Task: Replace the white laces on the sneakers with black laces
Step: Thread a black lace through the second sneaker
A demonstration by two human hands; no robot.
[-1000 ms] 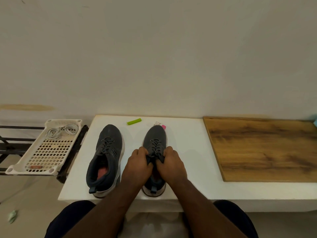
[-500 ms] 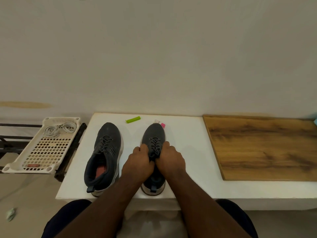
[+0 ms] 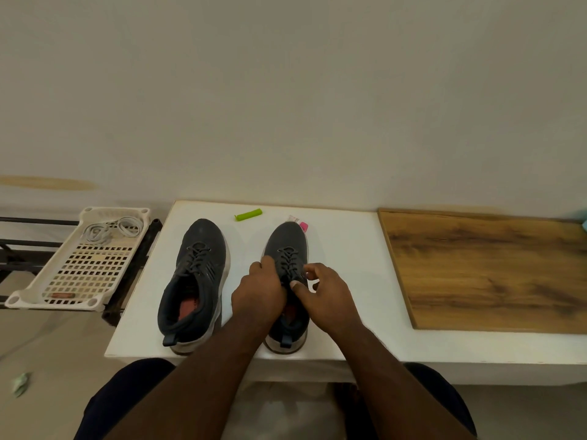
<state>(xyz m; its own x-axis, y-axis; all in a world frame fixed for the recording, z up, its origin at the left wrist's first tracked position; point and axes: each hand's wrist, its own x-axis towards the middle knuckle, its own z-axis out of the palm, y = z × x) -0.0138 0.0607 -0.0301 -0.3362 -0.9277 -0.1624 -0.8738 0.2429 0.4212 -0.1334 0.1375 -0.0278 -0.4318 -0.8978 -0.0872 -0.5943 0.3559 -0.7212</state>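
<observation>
One white table (image 3: pixel 343 281) fills the middle of my view; one wooden board (image 3: pixel 489 268) lies on its right part. To the left of the table, one white perforated tray (image 3: pixel 79 274) sits tilted on a dark rack (image 3: pixel 127 281), and one bundle of white laces (image 3: pixel 111 231) lies at the tray's far end. Two dark sneakers stand side by side on the table, toes toward the wall: left sneaker (image 3: pixel 193 281), right sneaker (image 3: pixel 287 246). Both show black laces threaded through the eyelets; left one's laces (image 3: pixel 198 257), right one's (image 3: pixel 288 262). Two hands are on the right sneaker. Left hand (image 3: pixel 259 292): fingers curled round the shoe's left side at the lacing, gripping it. Right hand (image 3: pixel 328 296): thumb and forefinger pinched together at the lower end of the lacing; I read it as pinching the lace, though the lace end itself is hidden. The hands and forearms cover the right sneaker's tongue and most of its opening. Small items at the table's far edge: one green clip (image 3: pixel 248 215) between the toes, one pink-tipped piece (image 3: pixel 298 222) touching or just behind the right toe. One crumpled green scrap (image 3: pixel 20 382) lies on the floor, lower left.
</observation>
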